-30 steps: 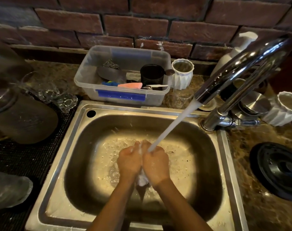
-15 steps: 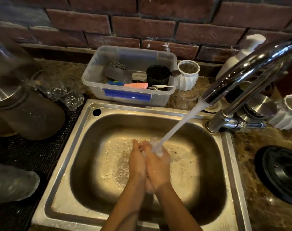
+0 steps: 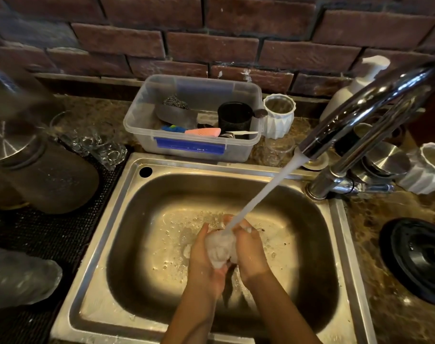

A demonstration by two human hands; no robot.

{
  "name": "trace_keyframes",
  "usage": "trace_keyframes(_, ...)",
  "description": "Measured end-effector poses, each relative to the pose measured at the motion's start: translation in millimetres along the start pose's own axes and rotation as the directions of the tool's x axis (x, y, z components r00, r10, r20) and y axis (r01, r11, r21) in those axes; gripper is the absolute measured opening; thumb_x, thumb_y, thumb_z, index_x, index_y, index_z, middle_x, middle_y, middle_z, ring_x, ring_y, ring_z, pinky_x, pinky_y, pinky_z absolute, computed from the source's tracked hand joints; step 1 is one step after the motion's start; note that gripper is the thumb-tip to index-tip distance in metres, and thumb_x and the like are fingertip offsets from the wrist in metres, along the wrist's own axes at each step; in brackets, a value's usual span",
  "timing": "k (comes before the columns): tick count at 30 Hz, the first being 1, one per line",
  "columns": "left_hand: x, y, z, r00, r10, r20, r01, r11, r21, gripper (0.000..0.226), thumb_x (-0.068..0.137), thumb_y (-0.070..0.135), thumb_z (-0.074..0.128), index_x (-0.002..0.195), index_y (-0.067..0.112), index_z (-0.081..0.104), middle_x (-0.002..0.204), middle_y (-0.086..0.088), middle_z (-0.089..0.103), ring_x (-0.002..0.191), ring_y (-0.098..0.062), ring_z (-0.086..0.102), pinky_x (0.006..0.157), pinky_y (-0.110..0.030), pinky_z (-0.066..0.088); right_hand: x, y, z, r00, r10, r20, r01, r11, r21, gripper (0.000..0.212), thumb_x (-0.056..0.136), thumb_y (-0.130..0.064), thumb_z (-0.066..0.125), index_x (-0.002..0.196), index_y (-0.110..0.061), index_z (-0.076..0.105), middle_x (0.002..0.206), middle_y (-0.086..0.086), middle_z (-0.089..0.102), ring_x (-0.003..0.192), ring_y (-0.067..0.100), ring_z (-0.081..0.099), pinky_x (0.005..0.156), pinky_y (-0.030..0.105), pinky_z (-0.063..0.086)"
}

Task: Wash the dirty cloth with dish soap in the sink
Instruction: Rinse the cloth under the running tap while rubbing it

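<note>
A wet white cloth (image 3: 220, 249) is bunched between my two hands over the middle of the steel sink (image 3: 127, 199). My left hand (image 3: 202, 259) grips its left side and my right hand (image 3: 251, 254) grips its right side. Water streams from the chrome faucet (image 3: 360, 112) straight onto the cloth. A white pump bottle (image 3: 353, 88), possibly the soap, stands behind the faucet by the brick wall. Part of the cloth is hidden inside my palms.
A clear plastic tub (image 3: 194, 147) with a black cup, scrubbers and brushes sits behind the sink. White ribbed cups (image 3: 278, 115) (image 3: 427, 167) stand at the back and right. Glasses (image 3: 97, 142) and a metal pot (image 3: 37, 170) rest on the left mat. A black lid (image 3: 420, 259) lies right.
My hands were pressed together around the cloth; now they have parted slightly, and the white bundle shows between them under the stream.
</note>
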State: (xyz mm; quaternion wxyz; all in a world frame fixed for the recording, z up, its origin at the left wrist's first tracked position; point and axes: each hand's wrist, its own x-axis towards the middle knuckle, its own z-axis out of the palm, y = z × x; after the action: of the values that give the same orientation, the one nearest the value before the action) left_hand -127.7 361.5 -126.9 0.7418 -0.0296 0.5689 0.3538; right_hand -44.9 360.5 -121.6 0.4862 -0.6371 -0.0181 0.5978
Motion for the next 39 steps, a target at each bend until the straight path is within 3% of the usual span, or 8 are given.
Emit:
trace_keyframes(3, 3, 1, 14, 0.992, 0.128, -0.014, -0.127, 0.992, 0.024, 0.055, 0.08, 0.05, 0.077, 0.111, 0.004, 0.075, 0.105, -0.018, 0.076, 0.091, -0.032, 0.073, 0.072, -0.037, 0.055, -8, 10, -4, 0.997, -0.063, 0.037, 0.065, 0.996, -0.064, 0.03, 0.105, -0.015, 0.047, 0.125, -0.022, 0.068, 0.103, 0.007, 0.078, 0.074, 0.016, 0.073, 0.053, 0.025, 0.051)
trace_keyframes(7, -4, -6, 30, 0.946, 0.318, -0.059, -0.302, 0.934, 0.19, 0.022, 0.085, 0.025, 0.079, 0.096, 0.006, 0.078, 0.085, -0.015, 0.08, 0.078, -0.028, 0.079, 0.068, -0.034, 0.061, -14, 11, 6, 1.0, -0.013, 0.003, 0.013, 0.999, -0.036, 0.029, 0.101, -0.04, 0.057, 0.105, -0.022, 0.079, 0.095, 0.004, 0.082, 0.095, 0.022, 0.076, 0.073, 0.034, 0.058)
trace_keyframes(14, 3, 0, 31, 0.942, 0.27, -0.2, -0.231, 0.952, 0.2, 0.04, 0.085, 0.042, 0.078, 0.084, 0.002, 0.074, 0.075, -0.013, 0.078, 0.06, -0.024, 0.075, 0.054, -0.029, 0.058, -17, 15, 10, 0.996, -0.027, -0.087, 0.015, 0.991, -0.133, 0.033, 0.099, -0.043, 0.058, 0.088, -0.022, 0.081, 0.082, 0.004, 0.081, 0.086, 0.024, 0.077, 0.086, 0.048, 0.062)
trace_keyframes(21, 14, 4, 37, 0.939, 0.269, -0.215, -0.192, 0.927, 0.322, 0.047, 0.101, 0.043, 0.052, 0.095, 0.001, 0.071, 0.082, -0.01, 0.072, 0.068, -0.023, 0.068, 0.058, -0.029, 0.049, -23, 12, 1, 1.0, 0.009, 0.004, -0.008, 0.978, -0.207, 0.029, 0.096, -0.047, 0.06, 0.094, -0.025, 0.079, 0.095, 0.002, 0.081, 0.091, 0.019, 0.075, 0.082, 0.039, 0.062)
trace_keyframes(24, 15, -2, 29, 0.995, 0.1, -0.03, -0.091, 0.97, 0.223, 0.05, 0.098, 0.05, 0.051, 0.105, 0.004, 0.07, 0.083, -0.012, 0.075, 0.077, -0.026, 0.072, 0.066, -0.034, 0.055, -17, 6, -12, 0.969, -0.236, 0.068, 0.243, 0.881, -0.405, 0.022, 0.093, -0.025, 0.067, 0.113, -0.025, 0.073, 0.105, -0.003, 0.079, 0.094, 0.007, 0.074, 0.086, 0.032, 0.063)
trace_keyframes(28, 10, 5, 13, 0.973, -0.117, 0.2, 0.103, 0.991, 0.08, 0.05, 0.089, 0.047, 0.069, 0.12, 0.008, 0.071, 0.104, -0.017, 0.076, 0.1, -0.032, 0.072, 0.089, -0.045, 0.057, -13, 0, -35, 0.845, -0.428, 0.321, 0.532, 0.729, -0.43, 0.066, 0.078, -0.018, 0.075, 0.139, -0.033, 0.057, 0.127, -0.017, 0.069, 0.118, 0.003, 0.065, 0.095, 0.023, 0.056)
trace_keyframes(34, 8, -8, 23, 0.998, 0.042, 0.052, -0.035, 0.991, -0.127, 0.069, 0.077, 0.043, 0.082, 0.128, 0.0, 0.062, 0.099, -0.021, 0.073, 0.09, -0.035, 0.073, 0.072, -0.042, 0.061, -21, 7, -12, 0.988, -0.156, 0.0, 0.154, 0.97, -0.188, 0.028, 0.098, -0.043, 0.058, 0.111, -0.026, 0.076, 0.102, -0.004, 0.081, 0.097, 0.016, 0.076, 0.093, 0.04, 0.06)
trace_keyframes(39, 18, -13, 29, 0.954, 0.193, -0.228, -0.178, 0.98, 0.085, 0.057, 0.079, 0.055, 0.078, 0.107, 0.006, 0.072, 0.1, -0.016, 0.076, 0.086, -0.03, 0.075, 0.069, -0.037, 0.061, -19, 6, -5, 0.932, -0.305, -0.197, 0.205, 0.89, -0.408, 0.022, 0.092, -0.041, 0.068, 0.081, -0.021, 0.072, 0.077, -0.008, 0.074, 0.078, 0.012, 0.069, 0.067, 0.029, 0.055)
